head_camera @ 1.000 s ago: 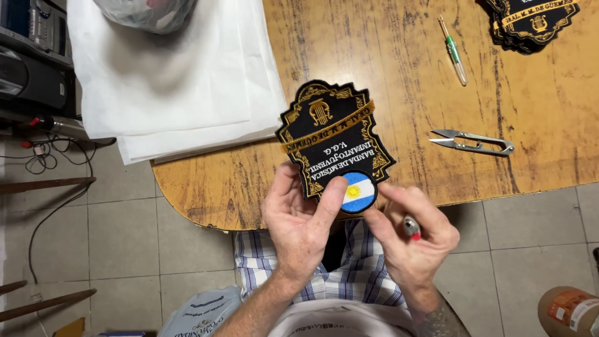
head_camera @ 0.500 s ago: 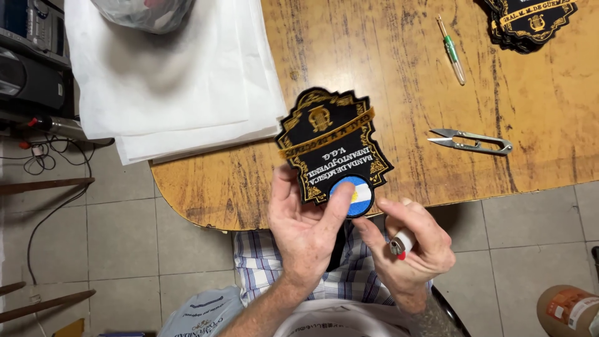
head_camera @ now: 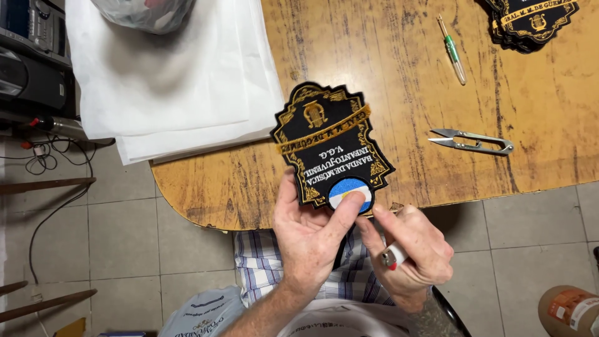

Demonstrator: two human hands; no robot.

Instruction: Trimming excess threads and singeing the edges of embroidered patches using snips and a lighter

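My left hand [head_camera: 310, 236] holds a black embroidered patch [head_camera: 331, 142] with gold trim and a round blue-and-white emblem at its near end. The thumb presses on that emblem, and the patch hangs over the wooden table's [head_camera: 399, 75] front edge. My right hand [head_camera: 409, 254] is just right of and below the patch. It grips a small white lighter [head_camera: 393, 256] with a red tip, and its index finger reaches up to the patch's lower edge.
Metal thread snips [head_camera: 472, 142] lie on the table right of the patch. A green-handled tool [head_camera: 452, 50] sits further back. A stack of similar patches [head_camera: 530, 22] is at the far right corner. White fabric sheets [head_camera: 175, 81] cover the table's left. Electronics [head_camera: 28, 56] stand at left.
The patch has shifted slightly right and lower in my left hand. My right hand has turned, bringing the lighter into plainer view and its index finger up to the patch's edge.
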